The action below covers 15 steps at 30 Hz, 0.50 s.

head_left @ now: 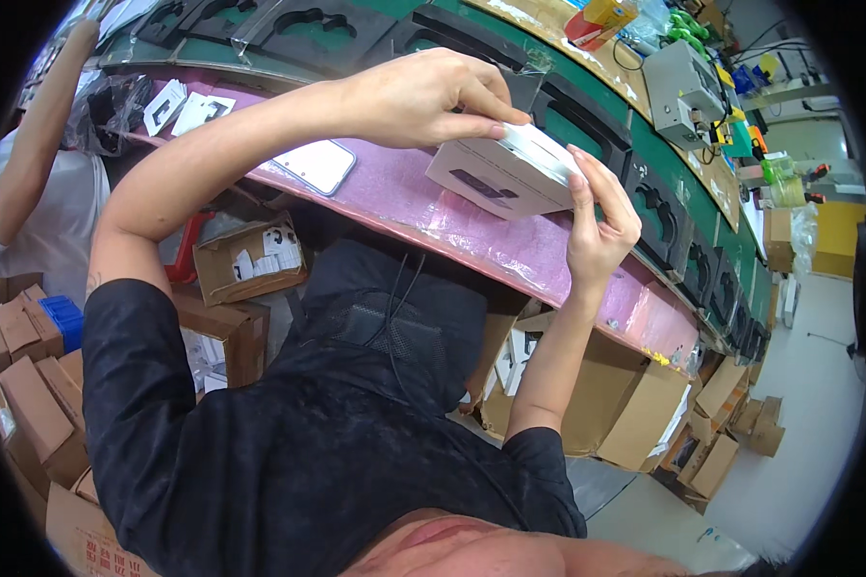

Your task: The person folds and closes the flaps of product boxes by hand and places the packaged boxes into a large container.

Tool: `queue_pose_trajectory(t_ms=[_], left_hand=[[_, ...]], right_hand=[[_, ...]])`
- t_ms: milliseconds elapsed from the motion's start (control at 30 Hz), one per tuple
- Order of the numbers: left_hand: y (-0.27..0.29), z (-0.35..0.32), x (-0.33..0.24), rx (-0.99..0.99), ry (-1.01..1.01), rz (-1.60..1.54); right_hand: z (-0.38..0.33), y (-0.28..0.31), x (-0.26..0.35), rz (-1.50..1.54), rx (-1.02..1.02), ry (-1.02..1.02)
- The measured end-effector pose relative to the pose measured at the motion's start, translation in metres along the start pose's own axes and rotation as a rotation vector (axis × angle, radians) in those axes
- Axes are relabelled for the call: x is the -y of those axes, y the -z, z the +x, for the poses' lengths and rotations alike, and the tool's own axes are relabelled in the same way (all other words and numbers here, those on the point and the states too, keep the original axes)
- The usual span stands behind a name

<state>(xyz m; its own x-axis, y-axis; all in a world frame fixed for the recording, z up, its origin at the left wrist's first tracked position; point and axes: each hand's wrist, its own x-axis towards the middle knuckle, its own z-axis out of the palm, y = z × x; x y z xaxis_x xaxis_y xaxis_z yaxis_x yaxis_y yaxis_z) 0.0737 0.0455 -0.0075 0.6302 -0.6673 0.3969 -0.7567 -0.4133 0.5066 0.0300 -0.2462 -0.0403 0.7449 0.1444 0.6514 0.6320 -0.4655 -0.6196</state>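
Observation:
A small white carton (496, 178) with a dark product picture on its side is held tilted over the pink work surface. My left hand (443, 101) reaches across from the left, its thumb and fingers closed at the carton's upper edge. On the opposite end my right hand (601, 216) grips the carton, with fingertips on the top corner. What lies inside the carton cannot be seen. Left of the carton, a white smartphone-shaped thing (318, 165) lies on the pink surface (399, 192).
Beyond the pink ledge runs a green conveyor (356, 58) carrying black trays (582, 120). White printed cards (202, 111) lie at left, near another person's arm (53, 125). Open cardboard boxes (250, 260) stand below the bench, and a grey metal device (678, 91) sits far right.

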Motion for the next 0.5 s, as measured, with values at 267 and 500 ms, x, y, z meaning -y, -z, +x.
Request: queue_pose_trajectory(t_ms=[267,500], left_hand=[[0.003,-0.007,0.002,-0.028,0.081,-0.218],[0.0,-0.008,-0.003,-0.041,0.084,-0.265]], right_hand=[[0.003,0.001,-0.004,0.058,0.046,-0.021],[0.001,0.005,-0.003,0.011,0.069,0.026]])
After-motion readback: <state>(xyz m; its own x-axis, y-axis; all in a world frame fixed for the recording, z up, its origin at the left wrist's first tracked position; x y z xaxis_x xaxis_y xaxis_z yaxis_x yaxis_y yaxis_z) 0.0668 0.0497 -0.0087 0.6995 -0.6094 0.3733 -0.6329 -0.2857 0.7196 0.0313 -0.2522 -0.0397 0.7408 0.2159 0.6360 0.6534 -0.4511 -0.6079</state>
